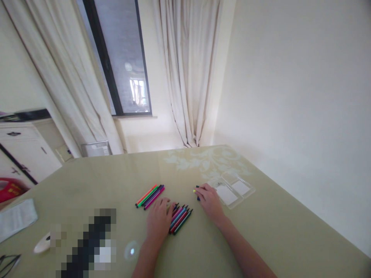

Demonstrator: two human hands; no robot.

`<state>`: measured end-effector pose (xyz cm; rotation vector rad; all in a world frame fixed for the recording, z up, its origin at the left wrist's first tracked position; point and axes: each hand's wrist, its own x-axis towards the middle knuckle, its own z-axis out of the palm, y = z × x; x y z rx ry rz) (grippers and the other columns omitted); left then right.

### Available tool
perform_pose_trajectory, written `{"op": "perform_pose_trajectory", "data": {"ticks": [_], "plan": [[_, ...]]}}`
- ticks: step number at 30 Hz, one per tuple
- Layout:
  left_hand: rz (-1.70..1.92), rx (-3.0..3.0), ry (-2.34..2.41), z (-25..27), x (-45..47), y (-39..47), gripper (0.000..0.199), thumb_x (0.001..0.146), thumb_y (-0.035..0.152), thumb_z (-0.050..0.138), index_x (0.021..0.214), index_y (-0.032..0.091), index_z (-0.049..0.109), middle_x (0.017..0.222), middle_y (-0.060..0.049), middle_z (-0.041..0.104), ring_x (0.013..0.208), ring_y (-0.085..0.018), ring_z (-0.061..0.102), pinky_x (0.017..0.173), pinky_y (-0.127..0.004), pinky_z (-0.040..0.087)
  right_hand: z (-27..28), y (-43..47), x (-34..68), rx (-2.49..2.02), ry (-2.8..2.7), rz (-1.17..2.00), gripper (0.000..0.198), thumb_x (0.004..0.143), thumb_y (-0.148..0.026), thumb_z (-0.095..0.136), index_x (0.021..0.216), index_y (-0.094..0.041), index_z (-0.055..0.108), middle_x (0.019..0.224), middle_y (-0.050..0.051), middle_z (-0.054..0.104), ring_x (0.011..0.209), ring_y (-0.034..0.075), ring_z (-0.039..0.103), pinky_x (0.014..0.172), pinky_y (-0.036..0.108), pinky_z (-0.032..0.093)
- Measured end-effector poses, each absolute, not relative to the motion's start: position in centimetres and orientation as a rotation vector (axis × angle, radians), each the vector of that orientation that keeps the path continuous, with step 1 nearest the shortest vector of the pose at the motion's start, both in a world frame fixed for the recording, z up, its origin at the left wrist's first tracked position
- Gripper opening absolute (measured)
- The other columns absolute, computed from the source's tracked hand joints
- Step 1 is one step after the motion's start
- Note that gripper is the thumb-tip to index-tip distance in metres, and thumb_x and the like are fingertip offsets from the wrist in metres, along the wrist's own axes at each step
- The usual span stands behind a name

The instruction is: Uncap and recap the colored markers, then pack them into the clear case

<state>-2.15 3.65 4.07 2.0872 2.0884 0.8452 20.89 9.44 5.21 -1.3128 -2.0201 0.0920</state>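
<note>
Pale curtains (pixel 189 69) and a dark-framed window (pixel 124 58) stand beyond a greenish counter (pixel 98 177), which bears a main cluster of pens (pixel 180 221), slim and coloured, lying side by side on a slant. At the cluster's left edge rests the left hand (pixel 159 216), fingers curled — whether its grip closes on any pen, I cannot tell. Right of the cluster and a little beyond it, the right hand (pixel 208 199) has its grip pinched nearly closed on a dark-and-yellow item (pixel 194 191), mostly hidden by the fingers. A smaller group of pens (pixel 150 197) lies beyond the cluster to its left; a clear plastic case (pixel 232 192), apparently open, lies beyond it to the right, past the right hand. The pens look light, stiff and smooth — likely to roll, hard to break — and are probably best taken mid-barrel, between thumb and fingertips.
</note>
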Motion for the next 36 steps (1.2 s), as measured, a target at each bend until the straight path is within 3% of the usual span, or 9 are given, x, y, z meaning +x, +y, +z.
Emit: {"op": "perform_pose_trajectory", "data": {"ticks": [4,9,13,19,25,29,36], "plan": [[0.872,2.045,2.048,4.2,-2.6,3.9,0.037,0.104,0.038,0.040,0.085,0.022,0.066,0.086,-0.005,0.070,0.084,-0.022,0.068,0.078,-0.033,0.051,6.2,11.4,19.1,-1.498,-2.198,0.050,0.020,0.101,-0.022,0.057,0.099,-0.024,0.077,0.099,0.007,0.074,0.099,0.023,0.066,0.088,0.035,0.045],[0.957,1.941,2.258,3.9,-4.6,4.4,0.036,0.103,0.025,0.034,0.109,0.017,0.068,0.110,-0.012,0.069,0.105,-0.026,0.065,0.095,-0.040,0.050,6.7,12.9,17.9,-1.606,-2.305,-0.023,0.017,0.101,-0.022,0.057,0.097,-0.021,0.074,0.102,0.008,0.075,0.104,0.025,0.065,0.092,0.037,0.042],[0.827,1.928,2.472,3.3,-5.6,4.3,0.033,0.102,0.025,0.042,0.121,0.014,0.067,0.117,-0.015,0.067,0.110,-0.029,0.064,0.098,-0.042,0.050,5.9,12.5,18.4,-1.600,-2.270,-0.050,0.019,0.102,-0.021,0.055,0.103,-0.020,0.074,0.106,0.010,0.074,0.106,0.027,0.063,0.093,0.039,0.042],[0.739,1.957,2.483,3.5,-6.1,4.1,0.020,0.098,0.026,0.054,0.102,0.017,0.072,0.103,-0.012,0.067,0.104,-0.030,0.063,0.090,-0.041,0.051,4.3,9.3,19.6,-1.269,-2.002,-0.166,0.025,0.107,-0.027,0.047,0.110,-0.022,0.072,0.100,0.008,0.074,0.097,0.024,0.063,0.090,0.037,0.043],[1.049,2.337,2.001,4.2,-3.1,4.0,0.018,0.102,0.023,0.049,0.105,0.022,0.066,0.103,-0.006,0.070,0.099,-0.026,0.065,0.090,-0.040,0.050,4.9,7.3,18.6,-0.941,-2.028,-0.062,0.032,0.105,-0.030,0.054,0.135,-0.021,0.062,0.114,0.010,0.073,0.106,0.023,0.064,0.096,0.036,0.048],[1.097,2.508,1.673,4.1,-0.5,3.3,0.022,0.104,0.018,0.040,0.109,0.022,0.062,0.099,-0.005,0.070,0.091,-0.023,0.066,0.084,-0.036,0.051,4.9,7.2,18.0,-0.725,-2.151,0.016,0.026,0.106,-0.023,0.049,0.124,-0.023,0.069,0.099,0.007,0.074,0.092,0.020,0.066,0.087,0.033,0.053],[0.885,2.370,1.741,5.2,-0.7,2.8,0.022,0.106,0.034,0.043,0.103,0.024,0.061,0.095,-0.004,0.071,0.089,-0.022,0.068,0.079,-0.034,0.051,4.5,7.7,18.2,-0.652,-2.100,0.146,0.027,0.105,-0.021,0.052,0.124,-0.026,0.071,0.100,0.006,0.075,0.092,0.019,0.067,0.086,0.032,0.055]]}}
